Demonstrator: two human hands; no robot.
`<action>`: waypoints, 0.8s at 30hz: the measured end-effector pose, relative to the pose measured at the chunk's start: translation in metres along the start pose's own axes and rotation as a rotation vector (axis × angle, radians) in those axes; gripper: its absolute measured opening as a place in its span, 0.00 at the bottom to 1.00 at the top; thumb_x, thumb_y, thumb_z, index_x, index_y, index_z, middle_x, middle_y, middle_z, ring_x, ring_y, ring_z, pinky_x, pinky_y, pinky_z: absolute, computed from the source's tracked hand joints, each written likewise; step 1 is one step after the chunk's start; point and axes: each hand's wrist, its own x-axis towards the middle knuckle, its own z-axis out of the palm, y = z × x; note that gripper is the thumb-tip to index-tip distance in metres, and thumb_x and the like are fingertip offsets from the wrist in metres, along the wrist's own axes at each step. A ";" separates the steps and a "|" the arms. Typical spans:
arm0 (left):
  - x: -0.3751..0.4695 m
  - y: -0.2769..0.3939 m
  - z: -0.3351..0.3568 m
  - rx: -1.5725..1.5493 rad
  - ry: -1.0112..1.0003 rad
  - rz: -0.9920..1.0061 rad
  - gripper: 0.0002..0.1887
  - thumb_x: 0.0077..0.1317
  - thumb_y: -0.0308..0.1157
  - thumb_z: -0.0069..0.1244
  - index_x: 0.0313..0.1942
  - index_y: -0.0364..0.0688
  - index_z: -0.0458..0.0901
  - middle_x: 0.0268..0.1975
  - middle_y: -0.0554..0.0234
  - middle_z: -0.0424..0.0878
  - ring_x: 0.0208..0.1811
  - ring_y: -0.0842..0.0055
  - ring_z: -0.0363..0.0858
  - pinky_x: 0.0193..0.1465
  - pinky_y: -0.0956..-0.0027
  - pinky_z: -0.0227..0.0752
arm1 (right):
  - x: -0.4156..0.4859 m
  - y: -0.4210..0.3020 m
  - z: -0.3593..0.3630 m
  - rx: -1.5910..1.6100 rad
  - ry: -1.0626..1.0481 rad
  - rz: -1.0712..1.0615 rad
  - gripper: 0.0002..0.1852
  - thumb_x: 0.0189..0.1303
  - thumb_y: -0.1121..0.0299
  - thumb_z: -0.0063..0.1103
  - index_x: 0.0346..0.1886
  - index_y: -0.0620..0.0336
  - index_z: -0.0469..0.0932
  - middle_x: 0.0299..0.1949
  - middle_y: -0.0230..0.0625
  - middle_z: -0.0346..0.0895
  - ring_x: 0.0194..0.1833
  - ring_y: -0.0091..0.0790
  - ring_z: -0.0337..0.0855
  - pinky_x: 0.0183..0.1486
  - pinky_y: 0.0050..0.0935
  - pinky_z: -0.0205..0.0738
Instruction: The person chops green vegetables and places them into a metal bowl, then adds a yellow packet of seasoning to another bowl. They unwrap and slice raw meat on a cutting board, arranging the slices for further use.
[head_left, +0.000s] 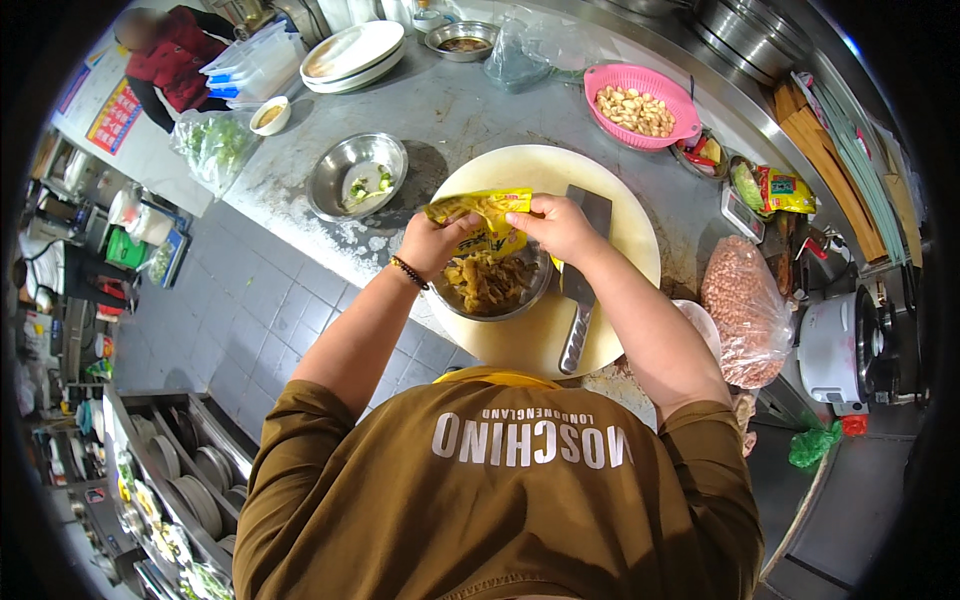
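Both hands hold a yellow plastic food packet (491, 204) over a steel bowl (525, 304). My left hand (439, 238), with a beaded bracelet at the wrist, grips one side of it; my right hand (556, 227) pinches the other. Brownish-yellow pickled vegetables (491, 283) lie in the bowl just below the packet. The bowl rests on a round pale chopping board (634, 247). Beside it, partly under my right forearm, lies a cleaver (591, 210) with its metal handle towards me. A bit of yellow packaging shows between bowl and blade.
A steel bowl with green scraps (358, 178) stands left of the board. Beyond are stacked white plates (352, 56) and a pink colander of peeled garlic cloves (641, 105). A bag of peanuts (746, 311) lies at right. A person in a red vest (176, 64) is at far left.
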 end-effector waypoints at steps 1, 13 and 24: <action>-0.001 -0.001 -0.003 -0.051 -0.046 0.005 0.13 0.62 0.31 0.52 0.44 0.34 0.77 0.38 0.69 0.81 0.37 0.84 0.76 0.42 0.77 0.70 | -0.001 -0.002 -0.002 0.017 0.005 0.024 0.13 0.56 0.66 0.60 0.43 0.62 0.79 0.33 0.31 0.81 0.34 0.20 0.76 0.39 0.22 0.71; -0.004 -0.049 -0.019 0.029 -0.108 -0.027 0.09 0.63 0.28 0.51 0.43 0.39 0.81 0.33 0.73 0.80 0.33 0.88 0.73 0.35 0.79 0.70 | -0.002 0.021 -0.006 0.043 0.002 -0.009 0.09 0.58 0.66 0.58 0.35 0.62 0.80 0.22 0.22 0.73 0.26 0.16 0.69 0.29 0.21 0.65; -0.007 -0.033 -0.009 0.505 0.040 0.278 0.15 0.52 0.42 0.59 0.29 0.40 0.78 0.28 0.53 0.76 0.32 0.59 0.75 0.35 0.62 0.70 | -0.005 0.035 -0.003 -0.014 -0.011 0.026 0.09 0.54 0.68 0.60 0.36 0.62 0.79 0.19 0.24 0.72 0.18 0.16 0.66 0.22 0.20 0.61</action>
